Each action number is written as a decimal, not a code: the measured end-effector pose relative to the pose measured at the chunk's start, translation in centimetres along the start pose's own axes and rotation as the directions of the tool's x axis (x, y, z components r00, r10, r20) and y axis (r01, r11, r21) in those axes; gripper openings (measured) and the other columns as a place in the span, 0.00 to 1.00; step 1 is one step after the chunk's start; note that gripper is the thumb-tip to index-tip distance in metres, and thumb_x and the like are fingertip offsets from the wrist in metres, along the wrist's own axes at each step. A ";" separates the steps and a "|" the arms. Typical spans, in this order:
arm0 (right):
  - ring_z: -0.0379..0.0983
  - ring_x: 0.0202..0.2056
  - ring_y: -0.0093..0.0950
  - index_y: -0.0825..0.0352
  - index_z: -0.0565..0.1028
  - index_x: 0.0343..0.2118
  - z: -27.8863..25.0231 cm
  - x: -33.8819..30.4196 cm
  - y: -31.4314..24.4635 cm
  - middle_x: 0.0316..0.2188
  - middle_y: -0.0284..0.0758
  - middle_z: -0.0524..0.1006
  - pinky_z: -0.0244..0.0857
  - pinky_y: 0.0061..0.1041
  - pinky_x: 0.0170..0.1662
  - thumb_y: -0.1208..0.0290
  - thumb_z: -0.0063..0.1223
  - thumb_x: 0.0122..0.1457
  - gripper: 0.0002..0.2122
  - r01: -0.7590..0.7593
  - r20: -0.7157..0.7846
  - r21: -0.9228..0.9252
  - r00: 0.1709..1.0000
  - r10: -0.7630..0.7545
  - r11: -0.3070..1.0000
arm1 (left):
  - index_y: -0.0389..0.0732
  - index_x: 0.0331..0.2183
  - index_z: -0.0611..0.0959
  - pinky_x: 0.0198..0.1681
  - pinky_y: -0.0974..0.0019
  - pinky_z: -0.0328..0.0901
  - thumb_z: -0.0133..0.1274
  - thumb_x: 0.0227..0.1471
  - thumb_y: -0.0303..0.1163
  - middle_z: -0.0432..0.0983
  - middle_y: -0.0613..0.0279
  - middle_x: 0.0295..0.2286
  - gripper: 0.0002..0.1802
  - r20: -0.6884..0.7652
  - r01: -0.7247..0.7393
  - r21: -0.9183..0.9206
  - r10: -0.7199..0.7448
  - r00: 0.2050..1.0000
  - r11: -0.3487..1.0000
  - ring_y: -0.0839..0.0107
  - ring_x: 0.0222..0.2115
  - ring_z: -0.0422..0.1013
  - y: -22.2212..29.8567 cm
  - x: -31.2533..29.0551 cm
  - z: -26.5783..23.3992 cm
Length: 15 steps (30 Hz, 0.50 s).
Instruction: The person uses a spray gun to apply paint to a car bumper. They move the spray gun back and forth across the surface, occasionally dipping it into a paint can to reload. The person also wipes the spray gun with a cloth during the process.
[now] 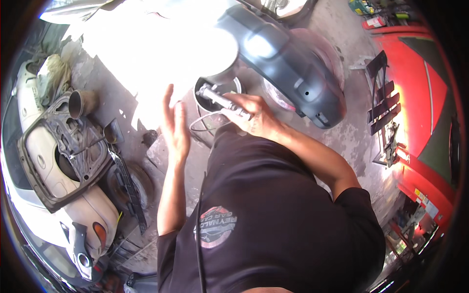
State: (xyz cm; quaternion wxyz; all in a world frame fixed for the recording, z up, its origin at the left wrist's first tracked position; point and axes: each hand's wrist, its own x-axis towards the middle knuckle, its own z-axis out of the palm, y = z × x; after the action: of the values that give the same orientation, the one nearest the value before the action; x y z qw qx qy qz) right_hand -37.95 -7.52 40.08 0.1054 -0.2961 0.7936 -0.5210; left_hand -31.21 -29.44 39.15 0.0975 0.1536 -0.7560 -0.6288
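In front of my body, my right hand [259, 117] is wrapped round a silver metal spray gun [215, 96], its front end pointing away and to the left. A thin dark hose [194, 124] loops below the gun. To the left, my left hand [177, 127] is raised with its fingers stretched out, holding nothing. Just beyond the gun stands a round dark-mouthed container [228, 88]. A dark grey car bumper [288, 63] lies farther off to the right, its left part lost in glare.
At left, a pale car [93, 215] stands beside a loose door frame [36, 180], a rusty can [83, 103] and a tyre [132, 183]. On the right are a red car [410, 73] and black slatted parts [383, 107]. Strong sunlight washes out the floor ahead.
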 end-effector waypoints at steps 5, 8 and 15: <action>0.75 0.27 0.18 0.69 0.81 0.42 -5.0 1.0 -1.7 0.26 0.31 0.80 0.69 0.22 0.29 0.69 0.61 0.63 0.10 -0.444 -0.162 0.190 0.866 0.474 0.876 | 0.38 0.66 0.67 0.69 0.53 0.51 0.58 0.60 0.52 0.63 0.38 0.63 0.41 0.701 -0.050 0.130 -0.057 0.711 0.990 0.45 0.67 0.56 -12.6 -2.5 9.4; 0.72 0.20 0.16 0.69 0.82 0.36 -8.9 2.7 -3.1 0.19 0.29 0.76 0.65 0.20 0.24 0.68 0.62 0.61 0.09 -0.523 -0.259 0.306 0.758 0.598 0.796 | 0.37 0.63 0.70 0.64 0.52 0.60 0.60 0.58 0.55 0.69 0.37 0.57 0.42 0.863 -0.003 0.262 -0.233 0.448 0.965 0.44 0.59 0.66 -16.9 -3.2 13.3; 0.69 0.19 0.14 0.69 0.81 0.35 -16.5 5.1 -1.4 0.22 0.27 0.77 0.64 0.19 0.22 0.66 0.60 0.64 0.09 -0.492 -0.237 0.266 0.800 0.551 0.829 | 0.39 0.58 0.70 0.57 0.49 0.64 0.65 0.53 0.46 0.69 0.43 0.52 0.38 0.673 -0.250 0.358 -0.063 0.737 0.900 0.47 0.54 0.68 -13.6 -1.7 18.0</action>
State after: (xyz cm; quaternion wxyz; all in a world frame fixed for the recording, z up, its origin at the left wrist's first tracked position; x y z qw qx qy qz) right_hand -49.38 1.80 49.21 0.1501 0.0299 0.7971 -0.5842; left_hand -34.24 -14.41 22.48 -0.1841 -0.1043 -0.8649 -0.4552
